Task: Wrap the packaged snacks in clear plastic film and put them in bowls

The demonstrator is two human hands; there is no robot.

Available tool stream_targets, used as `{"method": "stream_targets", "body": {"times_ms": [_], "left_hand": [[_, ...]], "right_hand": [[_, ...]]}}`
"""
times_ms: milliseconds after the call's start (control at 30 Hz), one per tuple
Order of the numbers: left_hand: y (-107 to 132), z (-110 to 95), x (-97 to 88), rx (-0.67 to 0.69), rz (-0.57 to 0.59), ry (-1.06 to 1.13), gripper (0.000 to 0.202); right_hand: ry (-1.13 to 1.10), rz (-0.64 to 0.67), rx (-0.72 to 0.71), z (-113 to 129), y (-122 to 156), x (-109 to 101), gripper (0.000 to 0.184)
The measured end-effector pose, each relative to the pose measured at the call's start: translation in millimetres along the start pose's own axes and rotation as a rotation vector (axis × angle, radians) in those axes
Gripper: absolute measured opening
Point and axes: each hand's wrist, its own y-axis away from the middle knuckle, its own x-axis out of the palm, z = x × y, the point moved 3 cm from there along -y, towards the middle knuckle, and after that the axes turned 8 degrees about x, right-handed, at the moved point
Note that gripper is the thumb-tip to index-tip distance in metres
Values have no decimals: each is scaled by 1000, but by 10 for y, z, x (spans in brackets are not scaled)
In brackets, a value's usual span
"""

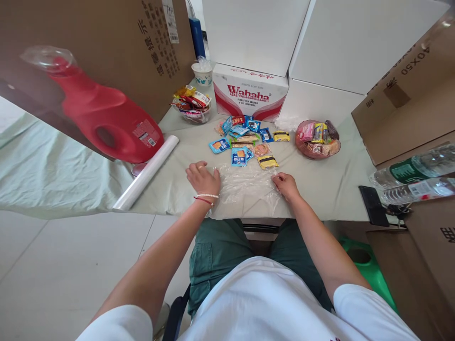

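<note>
A thin, crinkled clear plastic sheet (pixel 245 187) lies spread at the front edge of the cloth-covered table (pixel 330 189). At its left edge my left hand (pixel 203 180) rests on the cloth, fingers a little bent and thumb apart. My right hand (pixel 286 185) pinches the sheet's right edge between thumb and fingertips. Just beyond the sheet is a loose pile of small snack packets: a blue packet (pixel 239 157), a yellow packet (pixel 268 162) and several others. I cannot tell whether the sheet is a bag or a single layer.
Left of my hands lie a white roll (pixel 146 173) and a large red jug (pixel 110 118). Behind stand a bowl of snacks (pixel 194 113), a paper cup (pixel 202 76) and a Wahaha carton (pixel 250 92). To the right are a reddish bowl (pixel 313 151), a phone (pixel 373 206) and plastic bottles (pixel 419 166).
</note>
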Motion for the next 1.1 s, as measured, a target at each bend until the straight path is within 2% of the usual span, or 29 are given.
{"method": "stream_targets", "body": {"times_ms": [33,100,167,233,333,433,600,667,733,867,967,1033,1100], "left_hand": [[48,-54,-32,73,13,-21,33],[180,-187,-56,314,123,-51,25],[324,-291,-38,568,280,-64,31],[422,-312,-7,699,404,-72,39],[462,-223,33,679,535,-134,60],[474,-113,34,628,653,-200,76],[513,-35,-41,605,687,-234,91],[528,-31,-55,606,687,-229,91],[537,-30,-59,608,689,-221,90],[530,-28,-58,607,692,-216,89],[518,-31,-59,601,706,-217,93],[515,-34,-58,582,712,-221,95],[517,-38,-55,560,716,-225,94]], "right_hand": [[-1,1,3,3,1,-1,35],[-8,-2,11,6,7,0,35],[-38,-1,25,14,20,9,34],[-106,15,41,34,36,18,33],[-301,85,101,76,53,-6,31],[-494,147,202,100,54,-141,30],[-539,120,250,36,57,-526,35],[-514,80,253,-5,62,-608,36],[-476,28,245,-15,58,-600,35],[-175,-93,108,143,-9,-384,33],[15,-60,33,304,-113,-233,28],[48,-84,21,375,-163,-256,22],[108,-219,-21,440,-138,-361,21]]}}
